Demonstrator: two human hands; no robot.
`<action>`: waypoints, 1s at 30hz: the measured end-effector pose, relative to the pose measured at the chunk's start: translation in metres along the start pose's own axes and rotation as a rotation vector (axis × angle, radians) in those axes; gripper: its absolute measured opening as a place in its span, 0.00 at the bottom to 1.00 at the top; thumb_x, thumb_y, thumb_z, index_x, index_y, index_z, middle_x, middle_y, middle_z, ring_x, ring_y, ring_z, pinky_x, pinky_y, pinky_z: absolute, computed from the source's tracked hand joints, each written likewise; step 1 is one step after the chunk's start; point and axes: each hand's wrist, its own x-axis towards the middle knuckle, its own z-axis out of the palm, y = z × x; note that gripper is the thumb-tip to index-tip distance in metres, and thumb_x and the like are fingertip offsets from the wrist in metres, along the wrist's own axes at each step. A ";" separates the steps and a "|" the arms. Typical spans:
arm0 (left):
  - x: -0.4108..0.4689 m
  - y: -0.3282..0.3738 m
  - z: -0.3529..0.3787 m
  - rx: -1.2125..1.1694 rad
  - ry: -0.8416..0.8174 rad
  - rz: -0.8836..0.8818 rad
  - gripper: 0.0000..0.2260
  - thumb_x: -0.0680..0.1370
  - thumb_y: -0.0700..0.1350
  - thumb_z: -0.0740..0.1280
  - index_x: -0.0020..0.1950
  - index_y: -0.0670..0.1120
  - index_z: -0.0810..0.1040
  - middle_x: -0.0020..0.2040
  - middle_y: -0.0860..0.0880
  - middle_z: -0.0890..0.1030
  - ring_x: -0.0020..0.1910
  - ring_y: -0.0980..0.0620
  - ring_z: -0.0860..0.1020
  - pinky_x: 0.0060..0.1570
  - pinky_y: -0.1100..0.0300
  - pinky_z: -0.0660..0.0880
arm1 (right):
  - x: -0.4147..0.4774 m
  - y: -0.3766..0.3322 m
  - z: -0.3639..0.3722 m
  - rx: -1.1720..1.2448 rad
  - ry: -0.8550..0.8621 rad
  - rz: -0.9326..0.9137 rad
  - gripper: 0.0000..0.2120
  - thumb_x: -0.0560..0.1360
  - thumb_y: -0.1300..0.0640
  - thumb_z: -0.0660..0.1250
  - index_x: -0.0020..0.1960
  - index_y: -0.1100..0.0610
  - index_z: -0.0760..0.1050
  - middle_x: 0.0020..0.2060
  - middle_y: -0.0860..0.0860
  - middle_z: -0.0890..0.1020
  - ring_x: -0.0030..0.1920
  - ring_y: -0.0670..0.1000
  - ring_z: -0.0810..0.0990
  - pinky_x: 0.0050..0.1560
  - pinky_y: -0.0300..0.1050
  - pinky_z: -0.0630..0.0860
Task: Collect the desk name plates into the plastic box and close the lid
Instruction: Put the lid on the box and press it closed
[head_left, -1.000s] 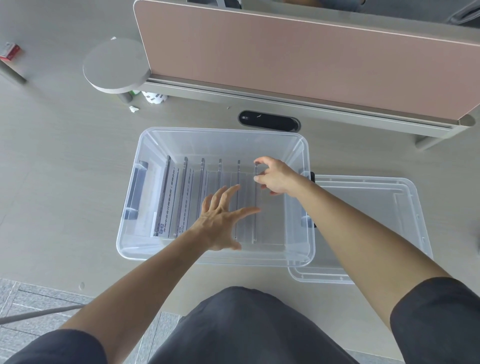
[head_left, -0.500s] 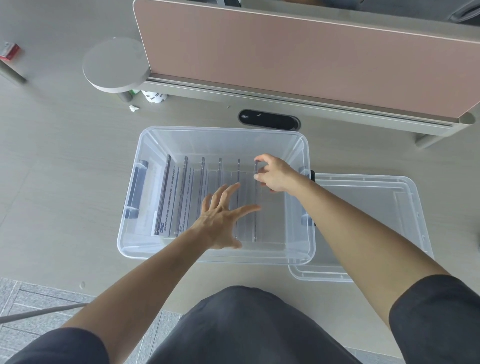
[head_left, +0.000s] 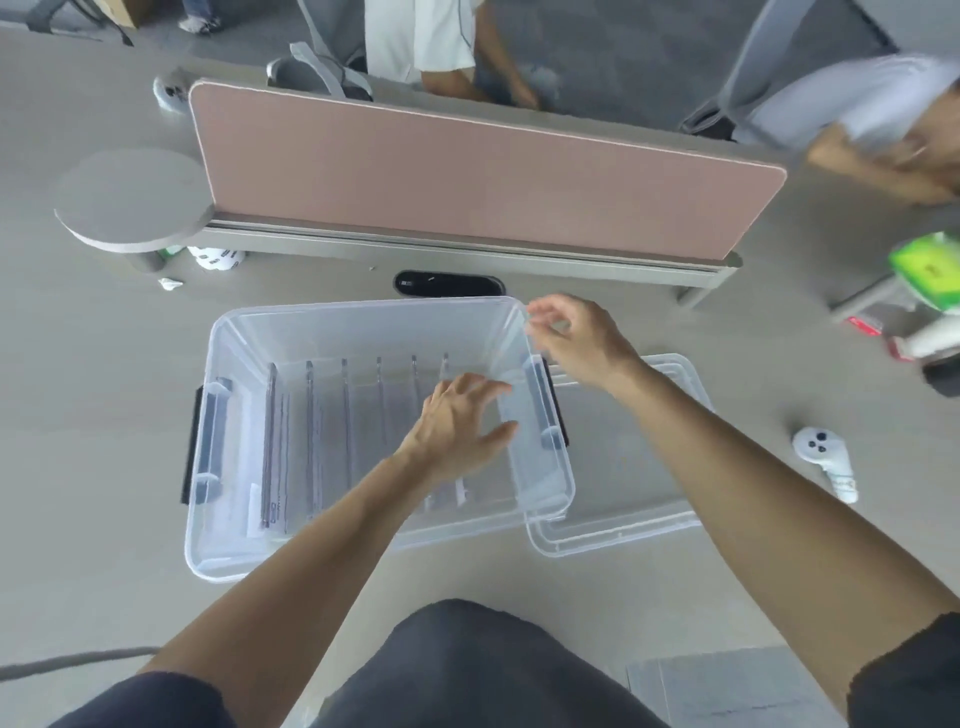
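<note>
A clear plastic box (head_left: 363, 322) stands open on the desk in front of me. Several clear acrylic name plates (head_left: 311, 431) stand on edge in a row inside it. My left hand (head_left: 457, 421) hovers inside the box over its right half, fingers spread, holding nothing. My right hand (head_left: 576, 338) is above the box's far right corner, fingers loosely curled and apart, with nothing visible in it. The clear lid (head_left: 634, 467) lies flat on the desk to the right of the box, partly under its edge.
A pink divider panel (head_left: 488, 182) runs across the back of the desk, with a black cable slot (head_left: 449, 285) below it. A white controller (head_left: 826, 462) lies at the right. Green and red items (head_left: 924, 291) sit far right. Other people are behind the divider.
My right hand has lifted out of the box to its far right corner. My left hand has shifted right inside the box. The view has tilted up, showing more of the room.
</note>
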 end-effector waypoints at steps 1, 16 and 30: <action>0.004 0.008 0.003 -0.038 -0.006 0.044 0.22 0.75 0.59 0.63 0.67 0.53 0.72 0.65 0.49 0.74 0.65 0.47 0.70 0.66 0.47 0.66 | -0.009 0.009 -0.014 -0.008 0.028 0.023 0.12 0.77 0.54 0.67 0.60 0.53 0.79 0.53 0.48 0.83 0.54 0.48 0.81 0.56 0.44 0.76; 0.130 0.133 0.078 0.495 -0.294 0.038 0.25 0.75 0.55 0.66 0.71 0.51 0.66 0.64 0.45 0.71 0.64 0.43 0.71 0.59 0.49 0.70 | -0.040 0.208 -0.136 -0.218 -0.082 0.235 0.12 0.76 0.48 0.69 0.57 0.51 0.79 0.53 0.49 0.83 0.50 0.51 0.81 0.52 0.45 0.77; 0.207 0.118 0.130 0.537 -0.534 -0.599 0.44 0.65 0.62 0.75 0.74 0.48 0.59 0.67 0.45 0.67 0.68 0.39 0.65 0.60 0.41 0.70 | 0.092 0.289 -0.097 -0.557 -0.522 -0.107 0.35 0.67 0.39 0.76 0.63 0.56 0.67 0.60 0.53 0.73 0.62 0.58 0.72 0.59 0.53 0.71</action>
